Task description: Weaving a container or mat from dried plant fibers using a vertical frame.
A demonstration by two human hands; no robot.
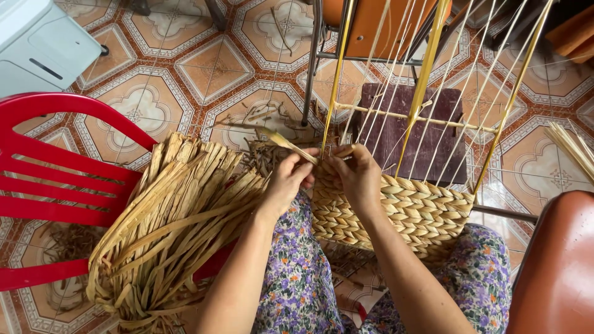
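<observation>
Fingers (309,162) of both hands pinch straw strand (281,141).

- Soft, even daylight is filling the scene, bright without harsh glare.
- Faint shadows are falling beneath the straw bundle (167,235) and red chair (55,179).
- Focus is staying sharp centrally; edges are bending slightly from wide-angle distortion.

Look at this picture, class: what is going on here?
A seated person in floral clothing is weaving a basket. The left hand and right hand pinch a dried fibre strand at the top edge of the woven basket wall, which is built on a yellow wire frame. A bundle of dried strands lies on a red plastic chair beside the person.
</observation>
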